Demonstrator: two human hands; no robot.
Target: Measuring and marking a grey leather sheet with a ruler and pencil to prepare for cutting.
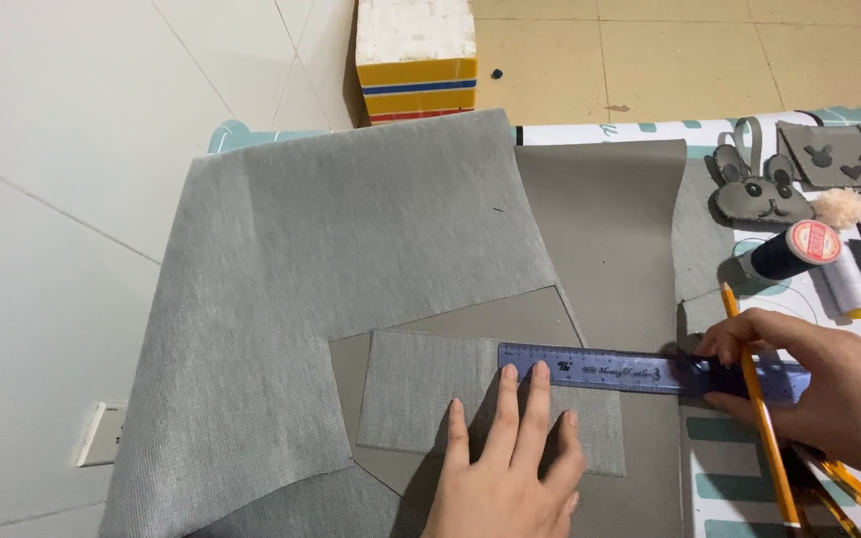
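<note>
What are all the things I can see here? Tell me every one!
Big fabric sheet: one, grey, spread across the middle.
Small fabric piece: one, grey rectangle, under the left hand.
Ruler: one, blue-purple, lying across the small piece.
Pencil: one, orange-yellow, in the right hand.
Bunny charm: one, grey, upper right.
Thread spools: two, navy and grey, right.
Foam block: one, white with stripes, top.
Left hand: pressing the ruler.
Right hand: holding the pencil.

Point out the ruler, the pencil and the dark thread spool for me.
ruler (590, 367), head view, middle of its blue strip.
pencil (757, 403), head view, yellow shaft below the right hand's fingers.
dark thread spool (784, 255), head view, its wound navy side.
</note>
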